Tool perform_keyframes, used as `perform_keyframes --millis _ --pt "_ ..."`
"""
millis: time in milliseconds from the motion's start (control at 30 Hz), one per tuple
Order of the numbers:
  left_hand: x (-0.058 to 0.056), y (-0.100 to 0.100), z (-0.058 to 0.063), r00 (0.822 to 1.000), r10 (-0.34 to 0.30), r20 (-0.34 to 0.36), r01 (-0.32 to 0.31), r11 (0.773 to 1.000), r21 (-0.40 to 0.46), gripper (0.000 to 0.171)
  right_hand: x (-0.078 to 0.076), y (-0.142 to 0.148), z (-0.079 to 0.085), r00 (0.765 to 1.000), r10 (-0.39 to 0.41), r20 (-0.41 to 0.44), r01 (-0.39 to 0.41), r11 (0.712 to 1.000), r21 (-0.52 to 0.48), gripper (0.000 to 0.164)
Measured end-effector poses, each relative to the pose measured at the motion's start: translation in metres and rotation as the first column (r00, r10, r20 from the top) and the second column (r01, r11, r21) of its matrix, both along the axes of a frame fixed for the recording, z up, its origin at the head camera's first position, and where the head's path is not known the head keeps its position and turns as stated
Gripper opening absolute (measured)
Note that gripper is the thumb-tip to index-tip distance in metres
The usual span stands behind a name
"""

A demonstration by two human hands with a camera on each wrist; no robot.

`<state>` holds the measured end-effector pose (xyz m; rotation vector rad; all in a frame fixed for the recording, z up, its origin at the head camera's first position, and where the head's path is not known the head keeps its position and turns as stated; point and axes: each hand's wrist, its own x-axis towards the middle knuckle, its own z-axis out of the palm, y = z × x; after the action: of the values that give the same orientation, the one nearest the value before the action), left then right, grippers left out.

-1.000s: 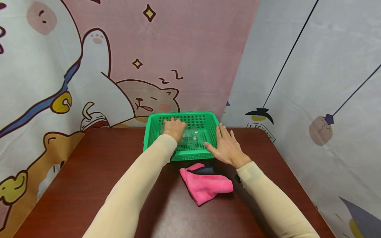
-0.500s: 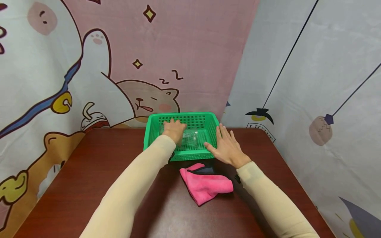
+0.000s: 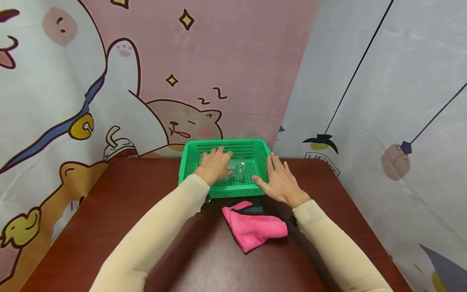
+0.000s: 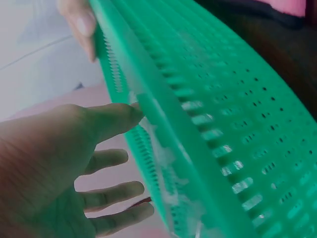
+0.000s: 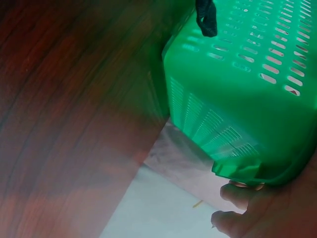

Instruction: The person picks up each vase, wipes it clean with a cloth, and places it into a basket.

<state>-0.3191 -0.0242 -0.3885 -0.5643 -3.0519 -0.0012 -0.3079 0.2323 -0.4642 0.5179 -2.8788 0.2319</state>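
Observation:
A green slotted basket point(image 3: 233, 192) stands at the back of the table. In it lie clear, see-through glass or plastic pieces point(image 3: 238, 168), partly hidden under my left hand point(image 3: 216, 165); I cannot tell if they are one item or two. That hand hovers over the basket's left half, fingers spread and apart, nothing gripped. The left wrist view shows its thumb near the rim point(image 4: 163, 126) and the clear material point(image 4: 166, 168) just behind. My right hand point(image 3: 280, 181) rests at the basket's right rim with its fingers fairly straight, some of them outside the wall.
A crumpled pink cloth point(image 3: 255, 231) with a dark edge lies in front of the basket. The dark red-brown table point(image 3: 138, 194) reaches back to a cartoon-printed curtain point(image 3: 248, 73) close behind the basket.
My left hand has lifted slightly and spread its fingers, its thumb now showing to the right. The right hand stays at the rim. The head view has shifted a little.

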Motion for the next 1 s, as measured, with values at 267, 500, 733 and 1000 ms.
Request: perform_keyframes --millis 267,500,733,1000 --pt "0.024 -0.005 0.013 0.995 -0.037 -0.091 0.043 0.997 0.059 0.067 0.002 0.002 0.000 0.999 0.017 -0.033 -0.018 0.999 -0.032 0.101" --pt "0.049 -0.015 0.014 0.977 -0.074 -0.198 0.099 0.988 0.121 0.063 0.011 0.009 -0.002 0.999 0.022 -0.037 -0.023 0.999 -0.035 0.100" --pt "0.066 -0.030 0.009 0.955 -0.103 -0.278 0.164 0.964 0.207 0.062 0.025 0.018 -0.001 0.996 0.045 -0.081 -0.047 0.998 -0.032 0.098" --pt "0.079 -0.054 0.001 0.928 -0.105 -0.358 0.220 0.929 0.297 0.063 0.040 0.027 -0.001 0.992 0.059 -0.112 -0.063 0.998 -0.027 0.095"
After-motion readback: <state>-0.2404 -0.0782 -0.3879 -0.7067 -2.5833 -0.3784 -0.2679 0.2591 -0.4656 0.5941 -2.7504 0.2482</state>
